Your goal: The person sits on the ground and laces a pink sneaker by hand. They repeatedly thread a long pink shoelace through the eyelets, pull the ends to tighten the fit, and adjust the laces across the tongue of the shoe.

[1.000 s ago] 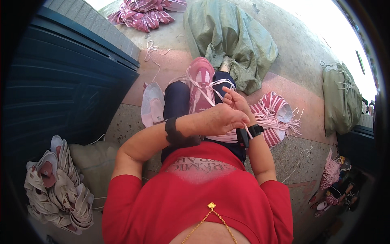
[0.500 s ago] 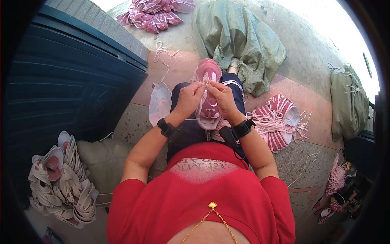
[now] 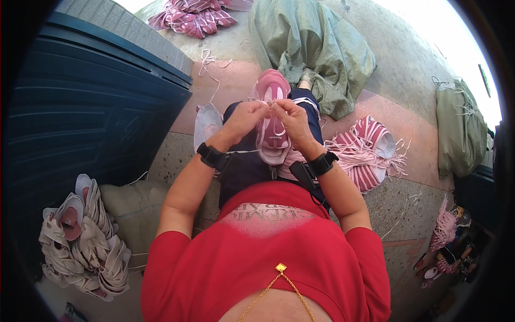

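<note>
A pink shoe upper (image 3: 273, 140) with pale pink panels lies along my lap, its rounded toe pointing away from me. Over its lacing area, my left hand (image 3: 248, 119) and my right hand (image 3: 293, 121) meet with fingertips almost touching. Each is closed in a pinch on a thin white shoelace (image 3: 270, 101); the exact grip of the fingers is partly hidden. A white lace strand runs sideways near the heel end. Both wrists wear black bands.
Bundled pink-and-white striped uppers (image 3: 360, 155) lie right of my legs. Cream uppers (image 3: 88, 244) are piled at lower left beside a stuffed sack (image 3: 137, 212). A large green sack (image 3: 316, 48) stands ahead, pink uppers (image 3: 194, 15) far left. A dark blue door (image 3: 96, 96) borders the left.
My left wrist has shifted a little outward to the left, while both hands stay pinched over the shoe upper. The whole view has tilted slightly.
</note>
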The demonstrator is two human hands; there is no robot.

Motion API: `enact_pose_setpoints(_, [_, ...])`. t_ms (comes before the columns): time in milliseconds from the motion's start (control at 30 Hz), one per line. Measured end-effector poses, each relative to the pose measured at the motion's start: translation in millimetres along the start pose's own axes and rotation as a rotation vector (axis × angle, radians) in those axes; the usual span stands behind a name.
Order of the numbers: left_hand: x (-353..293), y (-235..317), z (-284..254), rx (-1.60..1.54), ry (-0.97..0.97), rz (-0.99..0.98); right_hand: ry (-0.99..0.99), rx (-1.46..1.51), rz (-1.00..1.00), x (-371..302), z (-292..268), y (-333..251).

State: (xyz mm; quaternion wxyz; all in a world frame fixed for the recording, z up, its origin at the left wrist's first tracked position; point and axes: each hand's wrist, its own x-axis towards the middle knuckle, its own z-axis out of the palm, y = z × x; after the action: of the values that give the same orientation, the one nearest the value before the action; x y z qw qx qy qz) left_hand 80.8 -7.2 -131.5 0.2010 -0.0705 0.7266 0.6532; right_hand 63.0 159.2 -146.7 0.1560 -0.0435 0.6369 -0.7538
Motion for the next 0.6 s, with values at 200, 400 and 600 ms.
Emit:
enact_pose_setpoints(200, [63, -16, -17, 0.814, -0.025, 0.278, -0.262, 0.098, -0.060, -4, -33, -49])
enact_pose_setpoints(400, [77, -26, -2, 1.344, -0.101, 0.595, -0.245, 0.054, -0.017, -12, -29, -108])
enact_pose_setpoints(600, [64, -8, -3, 1.475, -0.035, 0.591, -0.239, 0.245, -0.739, -15, -89, -304])
